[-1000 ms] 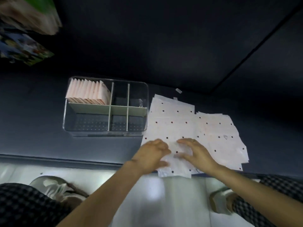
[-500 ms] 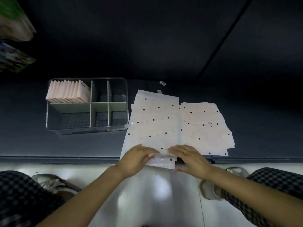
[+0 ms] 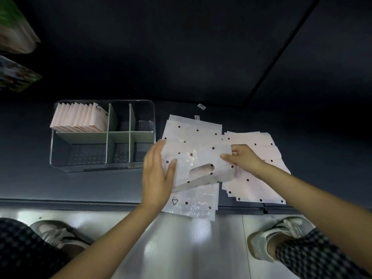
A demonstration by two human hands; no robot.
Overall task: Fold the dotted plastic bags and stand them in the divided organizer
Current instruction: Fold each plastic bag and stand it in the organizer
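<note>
organizer as landmark. far-left cell: a row of folded bags standing upright, about ten, edges too crowded for a sure count. the other five of its six cells show nothing. right of the organizer, my left hand, fingers straight, thumb on top, carries the left edge of one dotted bag. half a second ago both hands pressed flat on the stack's near edge; now this bag is lifted off it, so i judge the fold can start. under it, just right of the organizer, one stack of flat bags overhangs the table edge. further right, my right hand pinches the bag's right edge, fingers curled. beyond it, a second fanned stack, sheets too overlapped to count. two stacks left.
</note>
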